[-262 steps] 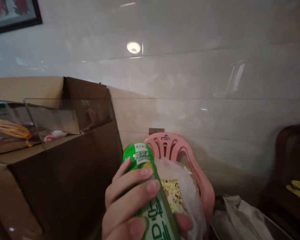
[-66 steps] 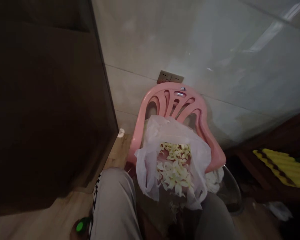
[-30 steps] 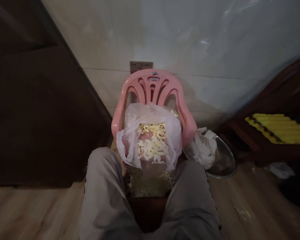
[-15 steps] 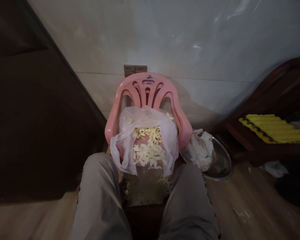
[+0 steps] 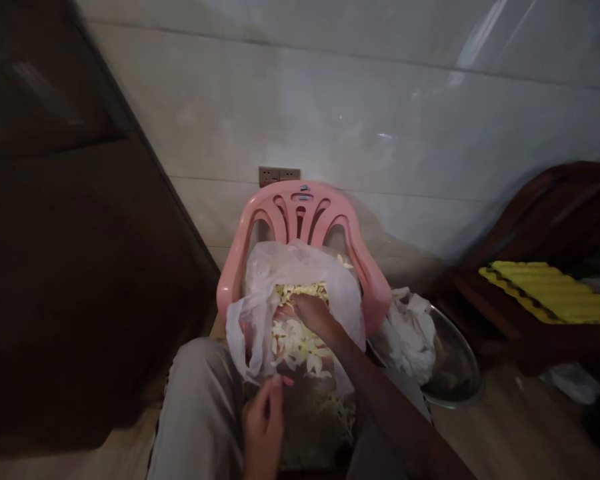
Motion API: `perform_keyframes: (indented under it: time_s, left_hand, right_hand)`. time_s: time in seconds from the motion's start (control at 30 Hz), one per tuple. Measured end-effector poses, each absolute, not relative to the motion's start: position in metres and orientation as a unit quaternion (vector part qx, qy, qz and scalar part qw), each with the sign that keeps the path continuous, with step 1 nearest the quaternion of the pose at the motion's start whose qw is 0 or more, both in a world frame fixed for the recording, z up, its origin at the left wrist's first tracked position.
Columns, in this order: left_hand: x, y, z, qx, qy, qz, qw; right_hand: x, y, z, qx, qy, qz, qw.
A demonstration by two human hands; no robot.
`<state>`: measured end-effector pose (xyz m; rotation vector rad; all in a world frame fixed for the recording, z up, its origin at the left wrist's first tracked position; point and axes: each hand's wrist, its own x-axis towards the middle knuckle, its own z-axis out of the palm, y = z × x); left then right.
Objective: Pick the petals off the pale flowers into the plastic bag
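A clear plastic bag [image 5: 260,293] full of pale yellow-white flakes [image 5: 300,337] sits on the seat of a small pink plastic chair [image 5: 300,207], between my knees. My right hand [image 5: 313,312] reaches into the bag and rests on the flakes, with its fingertips buried among them. My left hand [image 5: 263,420] is lower, at the bag's near edge, with its fingers curled together. What they pinch is hidden. More flakes lie in the bag's lower part [image 5: 325,413].
A metal basin [image 5: 455,380] holding a crumpled white bag [image 5: 407,330] stands on the wooden floor right of the chair. A dark cabinet [image 5: 80,267] fills the left. A dark wooden bench with a yellow cushion [image 5: 550,290] is at the right. Tiled wall with sockets [image 5: 279,175] behind.
Both hands have come into view: the right one went into the bag of flakes, the left one rose to the bag's near edge. The green bottle seen earlier is gone from view.
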<state>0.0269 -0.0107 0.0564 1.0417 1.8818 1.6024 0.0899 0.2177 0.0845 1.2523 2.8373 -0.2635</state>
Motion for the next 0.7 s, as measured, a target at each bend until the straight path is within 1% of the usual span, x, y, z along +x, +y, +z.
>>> perform_keyframes:
  time_s: [0.07,0.13,0.23,0.37,0.57,0.7]
  left_hand:
    - [0.033,-0.005,0.061,0.486,0.640,0.552,0.223]
    - [0.035,0.000,0.064,0.539,0.625,0.529,0.199]
    - [0.032,0.003,0.062,0.549,0.643,0.508,0.165]
    - [0.027,0.003,0.055,0.547,0.659,0.493,0.154]
    - [0.026,0.011,0.031,0.518,0.660,0.525,0.143]
    - [0.031,0.017,0.005,0.492,0.672,0.526,0.172]
  right_hand:
    - [0.069,0.233,0.070,0.384,0.920,-0.074,0.035]
    - [0.052,0.242,0.056,0.367,0.926,-0.062,0.057]
    - [0.038,0.253,0.040,0.334,0.938,-0.044,0.077]
    - [0.036,0.268,0.029,0.284,0.955,-0.019,0.089]
    - [0.042,0.278,0.023,0.261,0.961,0.014,0.094]
    - [0.039,0.277,0.016,0.269,0.959,0.016,0.084]
